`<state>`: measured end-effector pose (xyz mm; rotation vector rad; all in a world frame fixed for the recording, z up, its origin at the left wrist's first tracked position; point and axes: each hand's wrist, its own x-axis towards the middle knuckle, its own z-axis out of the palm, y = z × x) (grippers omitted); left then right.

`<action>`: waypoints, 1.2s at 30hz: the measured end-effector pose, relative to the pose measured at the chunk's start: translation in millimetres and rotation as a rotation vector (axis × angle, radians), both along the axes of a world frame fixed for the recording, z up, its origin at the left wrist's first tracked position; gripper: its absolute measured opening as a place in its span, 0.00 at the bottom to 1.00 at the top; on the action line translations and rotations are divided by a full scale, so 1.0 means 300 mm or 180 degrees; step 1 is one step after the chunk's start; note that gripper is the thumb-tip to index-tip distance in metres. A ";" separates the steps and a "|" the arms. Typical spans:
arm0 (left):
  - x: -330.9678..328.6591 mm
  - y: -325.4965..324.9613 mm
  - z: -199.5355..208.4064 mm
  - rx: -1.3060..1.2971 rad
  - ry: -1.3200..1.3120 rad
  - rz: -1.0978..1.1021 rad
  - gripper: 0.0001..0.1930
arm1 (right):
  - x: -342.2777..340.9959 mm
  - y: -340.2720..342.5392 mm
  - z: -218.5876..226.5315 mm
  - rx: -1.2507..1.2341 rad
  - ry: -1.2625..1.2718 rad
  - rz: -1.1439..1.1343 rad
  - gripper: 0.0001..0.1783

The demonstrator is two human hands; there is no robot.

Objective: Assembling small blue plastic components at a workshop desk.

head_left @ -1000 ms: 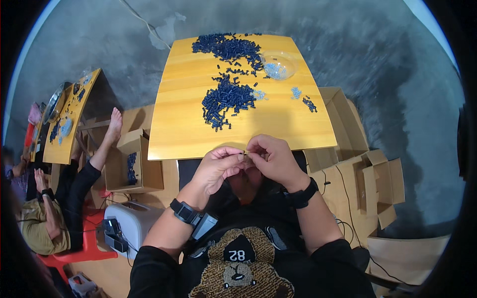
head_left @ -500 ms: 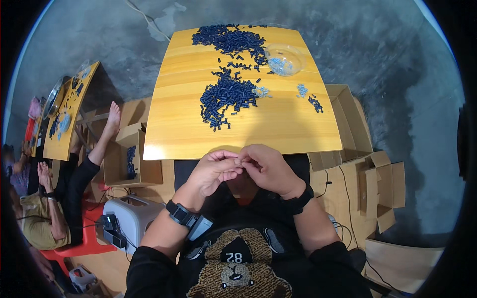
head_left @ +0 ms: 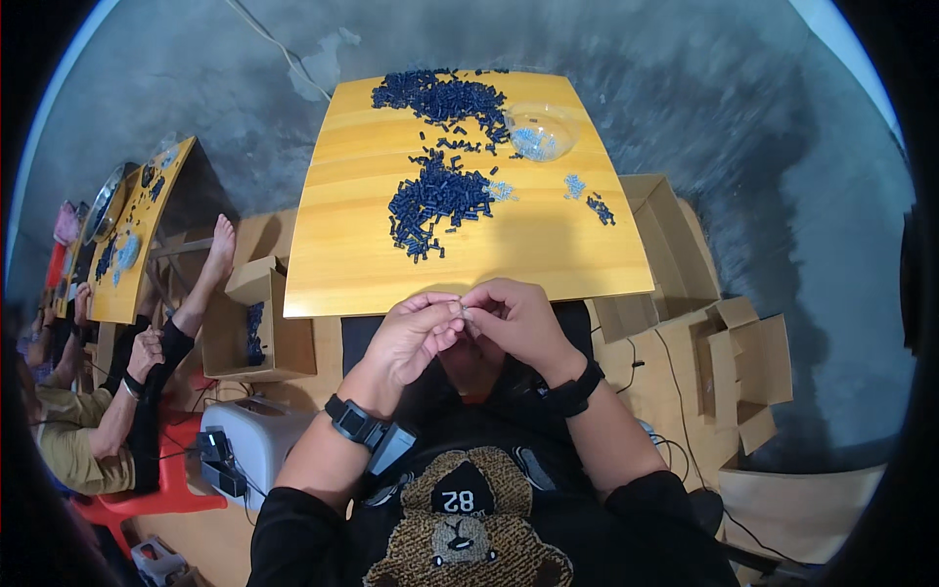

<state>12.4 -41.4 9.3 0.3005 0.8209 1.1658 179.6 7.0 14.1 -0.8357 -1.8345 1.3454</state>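
Observation:
Just off the near edge of the yellow wooden table (head_left: 469, 277), my left hand (head_left: 414, 338) and my right hand (head_left: 518, 323) meet fingertip to fingertip. Both are closed in a pinch around something too small to make out. Beyond them on the tabletop lies a pile of small dark blue cylindrical pieces (head_left: 430, 205). Some tiny light blue pieces (head_left: 500, 191) sit at that pile's right side. Farther right are a small cluster of light blue pieces (head_left: 574, 186) and a few dark pieces (head_left: 601, 209).
A second dark pile (head_left: 445, 98) and a clear bowl (head_left: 543, 132) with light blue pieces stand at the table's far side. Cardboard boxes (head_left: 748, 362) stand right; another box (head_left: 284, 333) stands left beside a grey stool (head_left: 256, 440). A co-worker (head_left: 88, 440) sits at far left.
My view has shifted slightly, so the table appears a little lower and turned. My hands stay pinched together, with the right fingers slightly re-posed. The co-worker's hand has moved.

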 end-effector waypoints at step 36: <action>-0.018 -0.053 -0.008 0.0379 0.0776 -0.0051 0.10 | -0.030 -0.044 0.047 -0.0719 0.0333 -0.0225 0.04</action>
